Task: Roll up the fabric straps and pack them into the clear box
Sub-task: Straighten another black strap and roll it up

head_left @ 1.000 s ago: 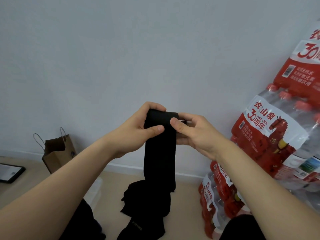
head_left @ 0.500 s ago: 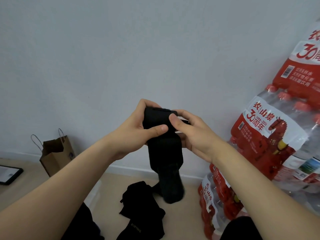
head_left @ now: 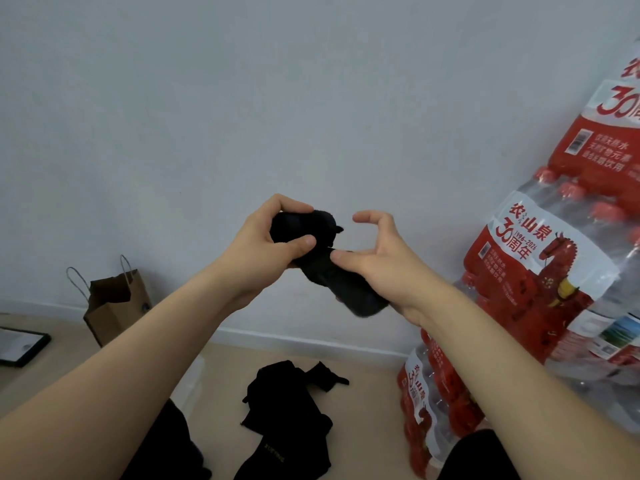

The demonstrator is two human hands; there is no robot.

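- The left hand (head_left: 273, 244) holds the rolled part of a black strap (head_left: 301, 225) up in the air. Its grip is wrapped round the roll, with the thumb across the front and the fingers over the top.
- The right hand (head_left: 381, 261) is just beside it on the same strap. Its grip is narrow: the thumb and lower fingers pinch the loose tail, while the index finger arches above and touches nothing.
- The tail runs from the roll down to the right, behind the right palm, and ends just past the wrist. From that, I judge this 1 strap to be mostly rolled, with a short length left to wind.
- Below the hands, on the floor (head_left: 220, 427), lies a pile of black straps (head_left: 291, 410), loose and crumpled. None of them looks rolled, so most of the rolling seems yet to be done.
- Beside the left forearm, a pale see-through shape (head_left: 194, 375) shows on the floor. It may be the clear box, but I cannot tell. No rolled strap is seen packed in anything, so packing looks not yet begun.
- To the right, packs of bottled water (head_left: 536, 271) are stacked against the wall (head_left: 311, 98).
- Far left, a brown paper bag (head_left: 114, 306) stands by the wall, with a dark flat tablet (head_left: 20, 344) near it.
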